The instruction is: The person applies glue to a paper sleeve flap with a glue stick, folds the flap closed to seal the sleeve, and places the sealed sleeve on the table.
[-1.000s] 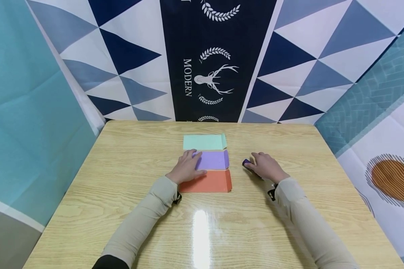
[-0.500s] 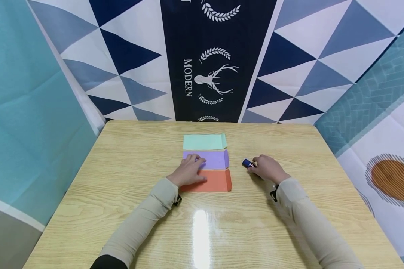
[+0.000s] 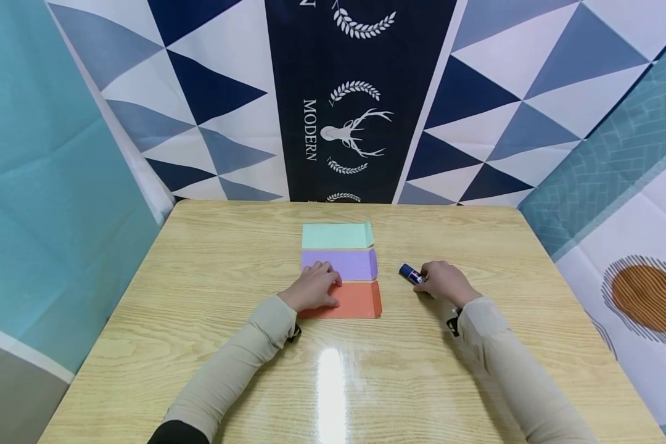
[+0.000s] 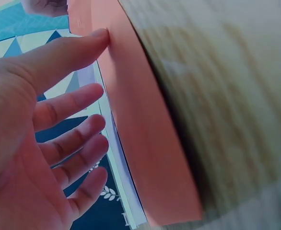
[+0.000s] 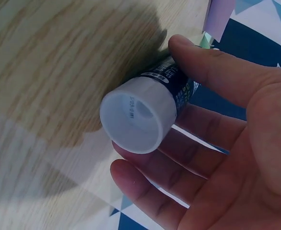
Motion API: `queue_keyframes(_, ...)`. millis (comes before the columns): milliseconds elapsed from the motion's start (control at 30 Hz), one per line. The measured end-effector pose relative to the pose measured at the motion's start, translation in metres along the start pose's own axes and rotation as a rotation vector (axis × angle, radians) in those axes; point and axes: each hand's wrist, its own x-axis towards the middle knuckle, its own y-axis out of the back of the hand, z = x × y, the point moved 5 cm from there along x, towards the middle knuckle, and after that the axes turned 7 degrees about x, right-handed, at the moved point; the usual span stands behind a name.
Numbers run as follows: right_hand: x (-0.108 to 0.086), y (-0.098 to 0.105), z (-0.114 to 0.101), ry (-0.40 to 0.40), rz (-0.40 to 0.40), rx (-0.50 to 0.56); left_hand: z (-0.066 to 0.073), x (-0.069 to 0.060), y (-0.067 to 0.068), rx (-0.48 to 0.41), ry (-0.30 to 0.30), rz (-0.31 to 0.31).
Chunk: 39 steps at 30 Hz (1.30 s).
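A red-orange paper piece (image 3: 355,301) with a folded right end lies nearest the person, below a purple one (image 3: 349,264) and a mint one (image 3: 333,235). Over the left part of the red-orange piece is my left hand (image 3: 312,288), fingers loosely bent; in the left wrist view its thumb touches or hovers at the paper (image 4: 135,124). A glue stick with a dark blue cap (image 3: 409,272) lies on its side to the right of the papers. My right hand (image 3: 446,283) holds it, thumb on the barrel and fingers round it; its white base (image 5: 138,117) faces the right wrist camera.
The wooden table (image 3: 227,259) carries the papers and glue stick near its middle. Patterned cloth (image 3: 222,111) hangs behind the far edge, with teal cloth (image 3: 50,172) at the left and more cloth at the right.
My left hand has slid toward the person, from the purple paper onto the red-orange one. My right hand has shifted slightly right along the glue stick, and more of its blue end shows.
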Motion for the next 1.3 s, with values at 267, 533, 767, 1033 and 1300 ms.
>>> queue_keyframes(267, -0.002, -0.001, -0.001, -0.006, 0.006, 0.011, 0.001, -0.001, -0.003, -0.012, -0.010, -0.035)
queue_keyframes(533, -0.003, -0.002, 0.000, 0.017, 0.032, 0.016, 0.004, 0.000, -0.003, -0.023, -0.016, -0.029)
queue_keyframes(767, -0.002, -0.004, -0.001, 0.032, 0.054, 0.029, 0.004, 0.000, -0.003, -0.022, -0.019, -0.020)
queue_keyframes(1033, 0.001, -0.002, -0.006, 0.061, 0.109, 0.047, 0.005, -0.001, -0.001, -0.034, -0.026, -0.028)
queue_keyframes(1300, 0.003, 0.000, -0.012, 0.099, 0.159, 0.123, 0.006, 0.003, 0.000, -0.012, -0.026, -0.039)
